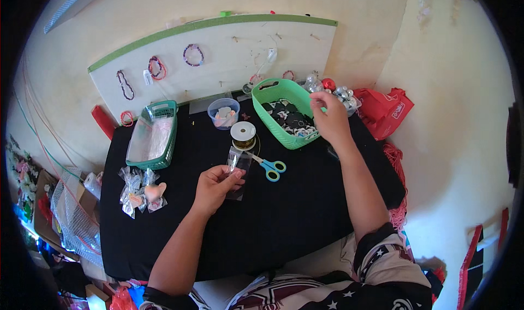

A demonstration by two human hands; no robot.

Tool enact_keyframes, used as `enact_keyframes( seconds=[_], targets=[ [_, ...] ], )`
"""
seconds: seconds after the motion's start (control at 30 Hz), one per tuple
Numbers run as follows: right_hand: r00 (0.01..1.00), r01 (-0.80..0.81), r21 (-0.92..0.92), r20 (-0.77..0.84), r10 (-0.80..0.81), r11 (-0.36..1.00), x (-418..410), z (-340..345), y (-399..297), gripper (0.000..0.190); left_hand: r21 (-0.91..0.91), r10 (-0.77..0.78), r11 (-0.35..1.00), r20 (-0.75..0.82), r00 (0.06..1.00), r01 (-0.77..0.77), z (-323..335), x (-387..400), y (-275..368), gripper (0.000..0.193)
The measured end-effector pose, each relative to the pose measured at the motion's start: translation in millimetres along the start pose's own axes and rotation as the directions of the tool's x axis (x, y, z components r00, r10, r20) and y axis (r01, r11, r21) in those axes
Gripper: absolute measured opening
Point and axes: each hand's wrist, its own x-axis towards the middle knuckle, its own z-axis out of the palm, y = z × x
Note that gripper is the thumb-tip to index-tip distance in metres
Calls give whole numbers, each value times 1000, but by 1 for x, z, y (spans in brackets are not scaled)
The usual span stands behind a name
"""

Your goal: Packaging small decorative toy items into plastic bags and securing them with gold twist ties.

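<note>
My left hand pinches a small clear plastic bag over the black-covered table. Over the right rim of a light green basket, my right hand is raised with its fingers curled; whether anything is between them cannot be told. Small black and white items lie in that basket. Scissors with blue and yellow handles rest just right of the bag, beside a ribbon spool. Behind the spool stands a clear round tub holding small pale pieces.
A dark green basket of clear plastic bags stands at the left, with several filled bags in front. Behind, a white board carries beaded bracelets. Ornament balls and a red bag are at the back right.
</note>
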Motion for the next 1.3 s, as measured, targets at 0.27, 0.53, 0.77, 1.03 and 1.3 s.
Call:
enact_keyframes(
  seconds=[0.27, 0.53, 0.77, 1.03, 1.3],
  targets=[
    [769, 254, -833, 482, 420, 491, 39, 29, 6, 22, 16, -11, 1000, 20, 1000, 11, -3, 1, 2, 19],
    [900, 142, -779, 359, 249, 611, 35, 17, 9, 22, -28, -36, 999, -14, 999, 36, 1, 3, 4, 16],
    [952, 17, -105, 306, 16, 994, -23, 28, -49, 21, -138, -40, 990, -98, 994, 26, -7, 0, -2, 13],
    [586, -715, 230, 713, 386, 660, -85, 58, -55, 23, -204, 32, 978, -94, 995, -51, -5, 5, -1, 18],
    [881, 17, 179, 462, -99, 984, -109, 64, -67, 22, -294, -2, 956, -26, 1000, -5, 9, -4, 9, 16]
  ],
)
